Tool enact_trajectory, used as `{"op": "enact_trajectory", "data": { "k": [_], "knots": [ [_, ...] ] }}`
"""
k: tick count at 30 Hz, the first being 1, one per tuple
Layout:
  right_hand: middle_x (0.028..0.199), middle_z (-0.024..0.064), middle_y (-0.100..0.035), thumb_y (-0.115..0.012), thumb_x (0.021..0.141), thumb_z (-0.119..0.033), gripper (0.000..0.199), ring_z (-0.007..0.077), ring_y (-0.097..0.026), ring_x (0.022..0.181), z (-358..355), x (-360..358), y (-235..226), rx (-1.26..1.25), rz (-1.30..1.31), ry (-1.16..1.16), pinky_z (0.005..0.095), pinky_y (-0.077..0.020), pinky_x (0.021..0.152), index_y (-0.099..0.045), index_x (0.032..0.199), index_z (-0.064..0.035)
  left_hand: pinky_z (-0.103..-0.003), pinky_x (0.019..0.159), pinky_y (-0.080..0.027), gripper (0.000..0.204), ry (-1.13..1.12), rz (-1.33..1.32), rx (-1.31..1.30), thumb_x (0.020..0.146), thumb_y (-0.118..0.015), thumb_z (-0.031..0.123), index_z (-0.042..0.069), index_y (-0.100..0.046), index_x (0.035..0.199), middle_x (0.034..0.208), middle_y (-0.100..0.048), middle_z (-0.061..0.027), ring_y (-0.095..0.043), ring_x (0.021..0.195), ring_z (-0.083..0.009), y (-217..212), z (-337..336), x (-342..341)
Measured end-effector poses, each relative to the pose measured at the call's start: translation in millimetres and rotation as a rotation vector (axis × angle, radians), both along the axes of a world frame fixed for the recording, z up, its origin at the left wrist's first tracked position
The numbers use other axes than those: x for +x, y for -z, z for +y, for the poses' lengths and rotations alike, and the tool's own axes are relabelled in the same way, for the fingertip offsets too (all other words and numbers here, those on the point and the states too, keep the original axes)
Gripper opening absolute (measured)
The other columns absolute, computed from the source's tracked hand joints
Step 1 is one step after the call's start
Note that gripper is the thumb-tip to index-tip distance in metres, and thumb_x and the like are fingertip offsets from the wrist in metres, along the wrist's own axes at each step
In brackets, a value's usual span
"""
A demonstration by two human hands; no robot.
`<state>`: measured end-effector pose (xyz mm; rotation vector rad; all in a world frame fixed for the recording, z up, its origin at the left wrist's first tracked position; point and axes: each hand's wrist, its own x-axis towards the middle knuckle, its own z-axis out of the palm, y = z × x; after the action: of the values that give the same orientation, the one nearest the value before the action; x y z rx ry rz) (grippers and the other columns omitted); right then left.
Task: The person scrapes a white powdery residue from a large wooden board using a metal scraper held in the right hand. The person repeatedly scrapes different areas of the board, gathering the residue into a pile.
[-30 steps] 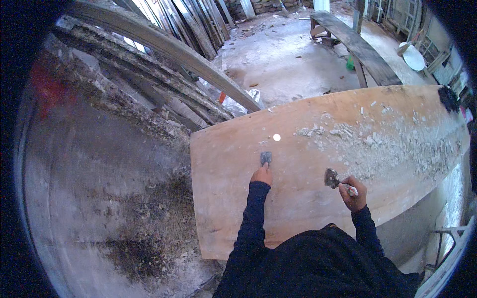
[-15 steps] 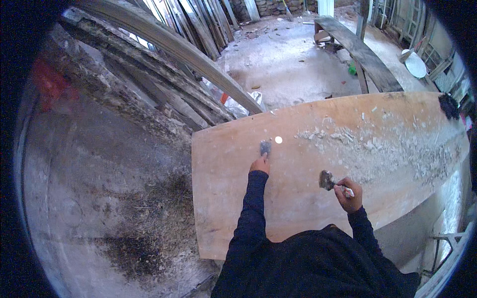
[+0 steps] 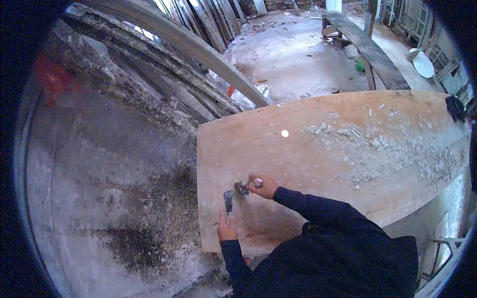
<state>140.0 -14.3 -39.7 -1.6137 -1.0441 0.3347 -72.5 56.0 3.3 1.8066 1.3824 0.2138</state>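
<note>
Over the near left part of a wooden board [image 3: 278, 164], my left hand [image 3: 227, 229] is closed round the handle of a putty knife [image 3: 228, 201], its dark blade pointing away from me. Just to the right and a little farther off, my right hand [image 3: 263, 186] grips a paintbrush [image 3: 242, 188] by its pale handle. The dark bristles point left and lie close beside the blade; whether they touch it I cannot tell. Grey-white crumbs and flakes [image 3: 377, 144] are strewn over the right half of the board. A round white disc [image 3: 284, 133] lies near the far edge.
Old timber beams [image 3: 164, 74] lean at the upper left. A dark plank bench [image 3: 367, 49] stands beyond the board, near a white round object [image 3: 422, 64]. A black bundle [image 3: 454, 108] sits at the board's right end. Dirty concrete floor [image 3: 99, 198] spreads on the left.
My right hand has swung left with the paintbrush, across to the putty knife. My left hand has drawn back toward me and left with the knife. The view has shifted slightly.
</note>
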Motion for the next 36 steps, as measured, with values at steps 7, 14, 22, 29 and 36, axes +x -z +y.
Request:
{"op": "enact_trajectory", "data": {
  "k": [7,14,22,29,36],
  "knots": [
    [0.068,0.0038,-0.057,-0.062,0.076,-0.017,0.016,0.0115,-0.057,0.059,-41,77,18,-0.004,0.57,0.223,0.0263,-0.0502,0.049,-0.053,0.08,-0.0038,-0.03,0.059,-0.046,0.057,-0.145,-0.093,-0.023,0.075,-0.057,0.016,0.006,-0.038,0.127,0.08,-0.063,-0.0129,-0.06,0.066,-0.0167,8,-3,-33],
    [0.06,0.0025,-0.051,-0.058,0.074,-0.014,0.011,0.0088,-0.049,0.048,-275,151,-24,-0.134,0.335,0.817,0.0233,-0.0449,0.041,-0.049,0.072,-0.0072,-0.031,0.075,-0.045,0.058,-0.003,-0.009,0.152,0.075,-0.058,0.018,0.003,-0.037,0.126,0.11,-0.054,-0.0205,-0.06,0.087,-0.0229,24,-4,-46],
    [0.065,0.0046,-0.058,-0.062,0.075,-0.021,0.016,0.0172,-0.056,0.061,-159,73,-17,-0.131,0.122,0.366,0.0291,-0.0447,0.057,-0.059,0.081,-0.0067,-0.03,0.059,-0.048,0.041,-0.224,-0.172,0.222,0.075,-0.062,0.017,-0.001,-0.047,0.109,0.09,-0.061,-0.015,-0.06,0.069,-0.0215,32,4,-61],
    [0.066,0.0037,-0.057,-0.068,0.073,-0.019,0.022,0.0096,-0.054,0.06,8,-88,-3,-0.057,0.233,-0.247,0.0259,-0.045,0.054,-0.053,0.078,-0.0043,-0.025,0.034,-0.04,0.025,-0.407,-0.291,0.211,0.076,-0.063,0.021,0.003,-0.047,0.085,0.076,-0.057,-0.0092,-0.049,0.043,-0.0123,-2,-21,-65],
    [0.069,0.0027,-0.059,-0.066,0.074,-0.018,0.019,0.0104,-0.058,0.061,-52,-24,30,-0.133,0.694,-0.026,0.0242,-0.0483,0.051,-0.052,0.079,-0.0054,-0.025,0.035,-0.041,0.028,-0.482,-0.346,0.201,0.077,-0.062,0.021,0.005,-0.042,0.089,0.076,-0.05,-0.0082,-0.05,0.05,-0.0136,5,-41,-79]
  ]
}}
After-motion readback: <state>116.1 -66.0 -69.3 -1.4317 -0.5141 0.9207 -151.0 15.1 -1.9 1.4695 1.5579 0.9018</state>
